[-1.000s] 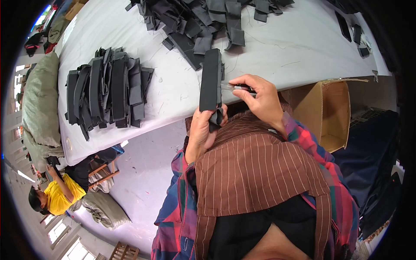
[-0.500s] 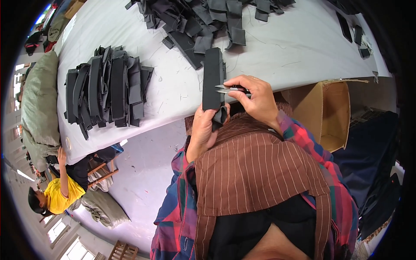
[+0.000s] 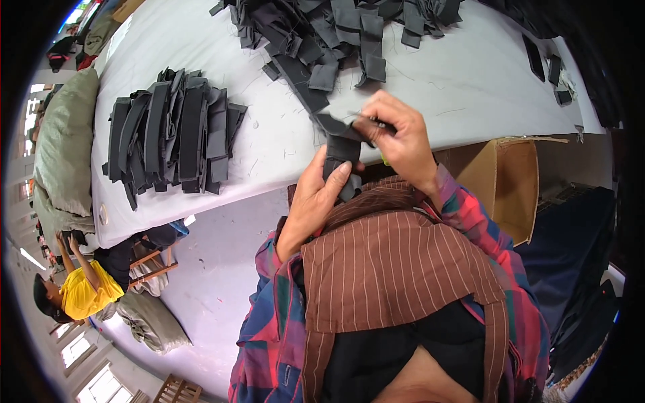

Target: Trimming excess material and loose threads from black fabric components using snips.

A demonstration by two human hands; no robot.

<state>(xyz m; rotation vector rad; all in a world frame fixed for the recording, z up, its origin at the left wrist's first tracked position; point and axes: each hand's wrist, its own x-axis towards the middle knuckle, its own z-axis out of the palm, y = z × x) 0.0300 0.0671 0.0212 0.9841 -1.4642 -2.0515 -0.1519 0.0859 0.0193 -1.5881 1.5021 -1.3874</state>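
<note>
A: Head view, quick pass. Left hand (image 3: pixel 316 201) is wrapped around the lower end of a black fabric strip (image 3: pixel 339 151), thumb pressed on its face. Right hand (image 3: pixel 400 138) pinches a thin dark tool (image 3: pixel 376 123), probably small snips, at the strip's upper end.

B: Where is the strip against the white table (image 3: pixel 463 87)?

A: Held upright just off the table's near edge, between that edge and the person's chest, not lying on it.

B: How should this step go, judging from that?

A: Likely trimming. Keep the strip taut with the left thumb well below the tool tip, and cut close without nicking the fabric.

B: Edges and room?

A: Tight. Table edge is right behind the hands. Loose pile of black pieces (image 3: pixel 336 33) sits on the far part of the table; neat stack of black strips (image 3: pixel 175 134) lies on its left part, well apart from the hands. Open cardboard box (image 3: pixel 507 185) stands under the table's near edge to the right. Bare tabletop between pile and edge gives set-down room.
</note>
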